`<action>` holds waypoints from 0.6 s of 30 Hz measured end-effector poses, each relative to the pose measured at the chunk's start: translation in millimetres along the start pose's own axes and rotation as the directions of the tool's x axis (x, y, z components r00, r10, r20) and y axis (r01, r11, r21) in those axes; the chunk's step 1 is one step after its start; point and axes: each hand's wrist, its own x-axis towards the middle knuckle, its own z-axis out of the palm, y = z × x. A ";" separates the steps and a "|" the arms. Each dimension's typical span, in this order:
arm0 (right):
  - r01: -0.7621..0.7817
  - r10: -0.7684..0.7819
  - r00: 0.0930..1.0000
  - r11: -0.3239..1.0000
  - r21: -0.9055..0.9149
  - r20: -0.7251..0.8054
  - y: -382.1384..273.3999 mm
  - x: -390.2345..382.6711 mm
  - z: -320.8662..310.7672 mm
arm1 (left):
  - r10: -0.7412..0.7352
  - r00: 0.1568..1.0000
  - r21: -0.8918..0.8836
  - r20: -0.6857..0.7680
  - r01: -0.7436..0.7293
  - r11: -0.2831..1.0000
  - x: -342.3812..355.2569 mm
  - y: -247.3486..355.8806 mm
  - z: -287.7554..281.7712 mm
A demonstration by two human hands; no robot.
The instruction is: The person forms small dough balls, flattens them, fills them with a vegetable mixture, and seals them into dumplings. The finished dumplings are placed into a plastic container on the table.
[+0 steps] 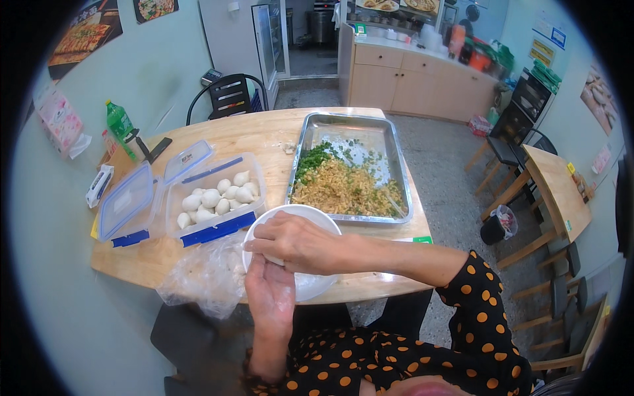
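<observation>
From over here, L hand (272,294) & R hand (300,244) are tog. at the white bowl (319,219), prob. pinching dough (274,259) mostly hidden betw. them, so cup it & pinch evenly.

Right hand (300,244) over left hand (271,290), white bowl (312,215) beneath

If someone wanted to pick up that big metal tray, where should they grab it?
Probably by the rim on both long sides, coming in from left and right. The tray is a shallow rectangle lying flat, with a raised edge all round. The food lies mostly toward the near end, so gripping closer to that end might keep it level.
</observation>
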 end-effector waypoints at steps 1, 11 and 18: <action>-0.002 0.002 1.000 0.999 0.040 -0.017 -0.8 0.7 0.9 | -0.002 0.997 -0.007 0.073 0.002 1.000 0.0 0.2 0.0; 0.035 -0.035 0.999 0.991 -0.128 0.004 7.0 -0.9 -3.1 | 0.071 0.986 -0.049 0.152 -0.064 0.997 -2.2 6.3 3.2; 0.028 -0.013 0.998 0.967 -0.253 0.059 4.7 -0.4 -9.5 | 0.026 1.000 0.059 -0.005 -0.026 0.998 0.5 3.7 8.9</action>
